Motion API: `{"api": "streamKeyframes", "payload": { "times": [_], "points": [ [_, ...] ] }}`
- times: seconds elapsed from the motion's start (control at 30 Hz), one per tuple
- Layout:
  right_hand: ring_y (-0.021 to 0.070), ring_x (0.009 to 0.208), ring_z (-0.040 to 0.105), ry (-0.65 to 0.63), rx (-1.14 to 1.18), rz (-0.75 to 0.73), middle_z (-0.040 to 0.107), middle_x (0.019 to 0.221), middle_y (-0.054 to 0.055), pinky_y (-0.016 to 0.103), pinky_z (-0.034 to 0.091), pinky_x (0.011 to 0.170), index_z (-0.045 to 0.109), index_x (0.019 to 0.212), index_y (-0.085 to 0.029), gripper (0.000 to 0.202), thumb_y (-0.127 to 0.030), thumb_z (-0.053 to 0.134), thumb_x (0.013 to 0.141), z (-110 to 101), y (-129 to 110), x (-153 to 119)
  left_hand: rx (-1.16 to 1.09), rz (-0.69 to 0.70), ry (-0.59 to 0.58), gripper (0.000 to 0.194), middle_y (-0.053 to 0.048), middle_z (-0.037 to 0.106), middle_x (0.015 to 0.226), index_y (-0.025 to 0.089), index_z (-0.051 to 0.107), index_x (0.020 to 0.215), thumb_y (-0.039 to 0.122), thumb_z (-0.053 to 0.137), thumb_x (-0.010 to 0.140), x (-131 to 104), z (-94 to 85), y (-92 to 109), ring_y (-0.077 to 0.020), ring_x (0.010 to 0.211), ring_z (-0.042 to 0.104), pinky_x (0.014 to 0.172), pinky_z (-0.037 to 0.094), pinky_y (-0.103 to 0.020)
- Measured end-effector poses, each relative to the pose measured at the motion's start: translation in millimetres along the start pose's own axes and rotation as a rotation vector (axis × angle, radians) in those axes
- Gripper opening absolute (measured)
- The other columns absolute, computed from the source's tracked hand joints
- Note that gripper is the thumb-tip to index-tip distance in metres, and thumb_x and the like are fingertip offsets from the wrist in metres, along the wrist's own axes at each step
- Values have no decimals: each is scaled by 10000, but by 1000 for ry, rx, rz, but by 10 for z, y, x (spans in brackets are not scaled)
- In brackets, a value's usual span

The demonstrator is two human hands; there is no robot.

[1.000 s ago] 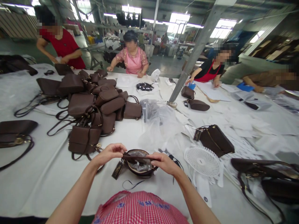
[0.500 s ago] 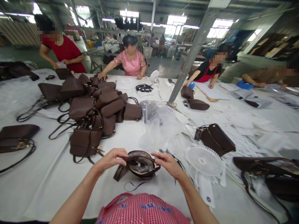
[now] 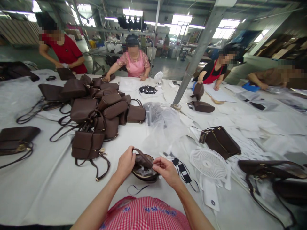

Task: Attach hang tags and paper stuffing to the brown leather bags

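A small dark brown handbag (image 3: 145,179) stands open in front of me, its mouth facing up and clear plastic (image 3: 143,171) showing inside. Across the opening runs a brown strap (image 3: 143,156). My left hand (image 3: 126,162) is closed round one end of the strap at the bag's left rim. With thumb and fingers, my right hand (image 3: 165,171) pinches the strap's other end near the right rim. A thin dark cord loop (image 3: 137,190) lies on the table just before the bag. Black tags on cords (image 3: 183,172) lie right of my right hand.
A heap of brown bags (image 3: 83,110) covers the left middle of the table. Crumpled plastic (image 3: 165,127) lies ahead. To the right are a white fan (image 3: 208,164) and another brown bag (image 3: 223,142). A grey post (image 3: 192,64) rises beyond; co-workers sit opposite.
My left hand has moved right and raised the strap, and the hang tag is now hidden. My right hand has come inward onto the strap. A co-worker opposite has lifted a brown bag.
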State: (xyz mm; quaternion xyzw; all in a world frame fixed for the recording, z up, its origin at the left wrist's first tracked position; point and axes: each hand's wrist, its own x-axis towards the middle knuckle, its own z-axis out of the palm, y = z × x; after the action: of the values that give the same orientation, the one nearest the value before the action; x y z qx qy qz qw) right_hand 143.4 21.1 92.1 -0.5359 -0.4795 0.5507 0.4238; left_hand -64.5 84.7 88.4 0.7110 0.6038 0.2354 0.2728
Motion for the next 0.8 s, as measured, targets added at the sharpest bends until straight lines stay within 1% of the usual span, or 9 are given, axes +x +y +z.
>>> {"api": "streamKeyframes", "payload": {
  "times": [0.07, 0.13, 0.27, 0.33, 0.43, 0.53, 0.6, 0.67, 0.8],
  "points": [
    [135, 643, 525, 17, 9, 5, 563, 678, -28, 258, 406, 607, 594, 815, -199, 210, -354, 697, 719, 15, 15, -5, 95, 120, 7, 550, -136, 522, 1254, 182, 465, 1305, 70, 466, 766, -73, -9, 49, -267, 1139, 495, 950, 395, -407],
    [128, 621, 512, 7, 11, 17, 542, 660, -37, 251, 396, 587, 573, 808, -202, 211, -354, 693, 722, 2, 33, -7, 120, 223, -5, 635, -136, 458, 1313, 207, 444, 1348, 57, 491, 732, -138, -91, 45, -289, 1202, 426, 1003, 361, -447],
    [125, 614, 497, -5, -26, 8, 535, 664, -35, 249, 383, 574, 565, 792, -203, 189, -353, 670, 744, -29, 74, -18, -4, 215, -237, 516, -86, 524, 1101, 226, 559, 1242, 89, 483, 751, -200, -312, -47, -232, 1057, 501, 973, 407, -394],
    [123, 610, 488, -5, -23, -1, 533, 669, -33, 248, 377, 569, 562, 780, -202, 188, -358, 663, 751, -36, 91, -26, -39, 184, -350, 520, -68, 519, 1086, 223, 585, 1201, 62, 487, 716, -211, -405, -71, -206, 1042, 506, 967, 407, -346],
    [124, 598, 478, 3, -15, 1, 526, 653, -32, 250, 375, 557, 560, 762, -203, 212, -388, 663, 753, -59, 98, -40, 27, 148, -504, 470, -48, 541, 1029, 224, 634, 1091, 63, 549, 657, -228, -520, -50, -207, 996, 519, 900, 421, -310],
    [132, 597, 487, 14, 16, 15, 513, 629, -33, 258, 391, 563, 555, 758, -206, 255, -434, 669, 747, -99, 86, -58, 143, 134, -559, 319, -34, 574, 925, 210, 650, 909, 61, 558, 643, -225, -596, -10, -207, 901, 546, 799, 419, -294],
    [136, 623, 504, -5, 54, 29, 523, 654, -29, 264, 407, 590, 570, 805, -205, 266, -438, 680, 739, -113, 76, -72, 184, 129, -547, 227, -24, 586, 826, 200, 625, 794, 48, 529, 654, -200, -600, -1, -194, 808, 554, 731, 404, -281],
    [136, 652, 520, -65, 81, 48, 544, 698, -24, 265, 415, 616, 593, 882, -204, 270, -413, 684, 737, -99, 69, -83, 154, 135, -468, 163, -17, 581, 735, 193, 586, 700, 52, 508, 677, -161, -551, -7, -185, 739, 544, 687, 386, -274],
    [123, 629, 507, -175, 12, 45, 542, 688, -36, 248, 395, 595, 619, 941, -203, 213, -308, 647, 757, 26, 49, -64, -108, 101, -173, 113, 6, 567, 649, 198, 528, 686, 147, 494, 781, -113, -290, -44, -164, 650, 520, 622, 377, -259]
  ]
}}
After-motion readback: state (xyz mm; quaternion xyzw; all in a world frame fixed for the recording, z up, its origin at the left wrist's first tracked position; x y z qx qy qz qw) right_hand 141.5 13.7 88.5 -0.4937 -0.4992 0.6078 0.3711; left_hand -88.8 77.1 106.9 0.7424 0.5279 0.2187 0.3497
